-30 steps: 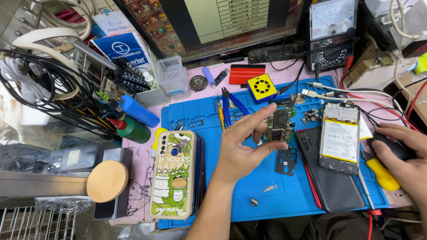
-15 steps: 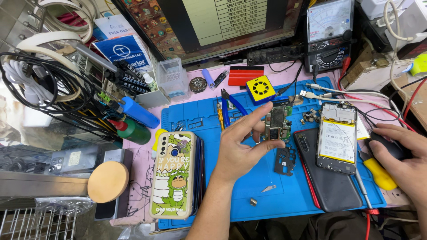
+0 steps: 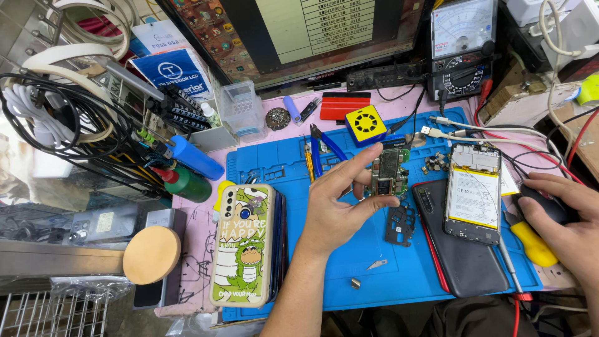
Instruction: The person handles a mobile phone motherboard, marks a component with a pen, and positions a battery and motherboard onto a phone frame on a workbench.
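while the left hand (image 3: 334, 209) pinches a small green circuit board (image 3: 385, 174) upright between thumb and fingers, index finger stretched up along its left edge, the board hangs just above the blue silicone repair mat (image 3: 374, 268) near mat centre. nearest the viewer on the mat: a tiny grey metal shield bit (image 3: 377, 264) and a small silver screw-like piece (image 3: 355, 283). left of the forearm, a phone in a green cartoon-dinosaur case (image 3: 242, 244) lies face down on the mat's left edge. further left on the bench, a round tan wooden disc (image 3: 151, 254). right hand (image 3: 564, 218) sits curled over a black computer mouse (image 3: 541, 206) at the bench's right edge, gripping it; a yellow-handled screwdriver (image 3: 529, 243) lies just beside it. btwn the two hands: a black phone back cover (image 3: 458, 249) flat on the mat, an opened phone w/ white battery showing (image 3: 473, 192) overlapping its upper right, and a black plastic inner frame piece (image 3: 399, 223) just below the held board. further back, blue-handled cutters (image 3: 324, 150), a yellow square box w/ round grille (image 3: 365, 123), a red flat card (image 3: 340, 105). farthest: an analog multimeter (image 3: 462, 47) and a monitor (image 3: 299, 31) along the bench's rear. tangled black cables (image 3: 75, 137) fill the far left.
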